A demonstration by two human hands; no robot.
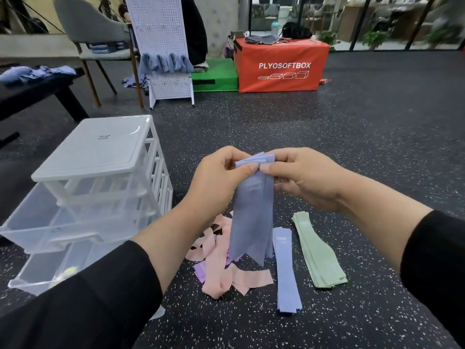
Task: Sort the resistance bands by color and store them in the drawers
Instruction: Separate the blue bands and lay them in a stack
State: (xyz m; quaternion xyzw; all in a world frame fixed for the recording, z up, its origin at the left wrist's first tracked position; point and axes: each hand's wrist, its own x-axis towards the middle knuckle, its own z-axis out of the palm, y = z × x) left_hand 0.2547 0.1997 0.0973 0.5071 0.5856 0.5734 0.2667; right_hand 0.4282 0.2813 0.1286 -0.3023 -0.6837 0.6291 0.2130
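Both hands are raised over the floor. A bunch of blue-grey bands is pinched at its top edge between thumb and fingers of the left hand and the right hand; the rest hangs limp below, its lower end dangling over the pink pile.

On the floor: a flat stack of blue bands and, just beside it to the right, a flat stack of green bands. To the left a loose tangle of pink bands lies with a few purple bands partly buried under it. The white drawer unit stands at left, with two clear drawers pulled out. Something yellow shows in the lower drawer; what it is cannot be told.

Handling, as judged: the bands appear thin, light and floppy, with no stiffness of their own, so a bunch drapes and twists when lifted. Layers may slide apart if held loosely. Hold is best taken across the full width at one end, all layers pinched together, or at the middle of a flat stack so both ends hang evenly. The tangled pink pile probably needs straightening one band at a time before stacking.
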